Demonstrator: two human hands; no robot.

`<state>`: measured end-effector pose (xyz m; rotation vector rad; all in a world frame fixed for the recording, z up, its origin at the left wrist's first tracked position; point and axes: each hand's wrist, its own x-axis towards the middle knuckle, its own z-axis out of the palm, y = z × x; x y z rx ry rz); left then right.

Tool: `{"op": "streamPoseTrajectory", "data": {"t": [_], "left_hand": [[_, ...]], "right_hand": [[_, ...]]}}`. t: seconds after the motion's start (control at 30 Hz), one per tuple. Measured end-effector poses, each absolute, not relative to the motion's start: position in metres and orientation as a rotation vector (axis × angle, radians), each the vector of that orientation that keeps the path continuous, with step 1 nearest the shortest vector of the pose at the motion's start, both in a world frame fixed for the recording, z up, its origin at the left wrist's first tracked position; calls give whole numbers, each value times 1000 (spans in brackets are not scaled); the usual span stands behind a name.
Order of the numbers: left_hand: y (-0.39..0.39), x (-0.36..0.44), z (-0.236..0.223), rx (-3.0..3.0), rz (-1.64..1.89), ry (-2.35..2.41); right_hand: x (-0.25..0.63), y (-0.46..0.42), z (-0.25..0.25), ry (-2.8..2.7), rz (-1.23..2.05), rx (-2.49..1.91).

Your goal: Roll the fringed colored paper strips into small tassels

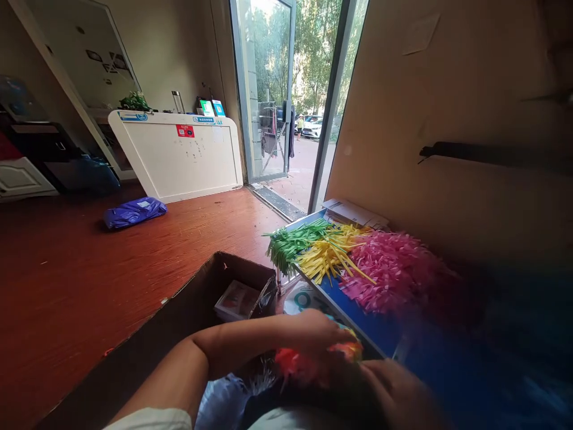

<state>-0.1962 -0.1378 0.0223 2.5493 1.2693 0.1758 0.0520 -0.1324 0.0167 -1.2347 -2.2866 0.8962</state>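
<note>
A bundle of red and yellow plastic streamers [295, 365] lies over my lap between my two hands, partly hidden and blurred. My left hand [311, 331] reaches across from the left, its back turned up and its fingers bent closed on the top of the bundle. On the other side, my right hand [396, 385] is closed, thumb and fingers pinching the bundle's right end. Beyond them, green streamers [299, 239], yellow streamers [331, 254] and pink streamers [394, 266] lie in piles on a blue table [358, 316].
An open cardboard box [179, 316] stands at my left, holding a clear-topped pack [237, 298]. Pale fringe [224, 397] shows beside my lap. A purple parcel [136, 212] lies on the floor. Farther off are a white counter [192, 158] and an open glass door [266, 89].
</note>
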Motion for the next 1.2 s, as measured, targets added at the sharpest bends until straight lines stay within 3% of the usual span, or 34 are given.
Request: {"op": "streamPoseTrajectory", "data": {"t": [0.07, 0.2, 0.43, 0.7, 0.97, 1.2], "left_hand": [[-130, -205, 48, 2518, 338, 1123], [-105, -216, 82, 2405, 614, 1097], [-56, -207, 91, 2340, 513, 946], [-32, -139, 161, 2403, 732, 981], [-46, -99, 176, 2320, 719, 574], [-36, -91, 167, 2466, 368, 590]], "right_hand": [[66, -125, 36, -2217, 939, -1230], [91, -116, 65, -2096, 676, -1307], [154, -127, 96, -1748, 530, -1555], [197, -152, 128, -1699, 354, -1469], [220, -176, 149, -1720, 191, -1482], [230, -162, 121, -1822, 263, -1542]]}}
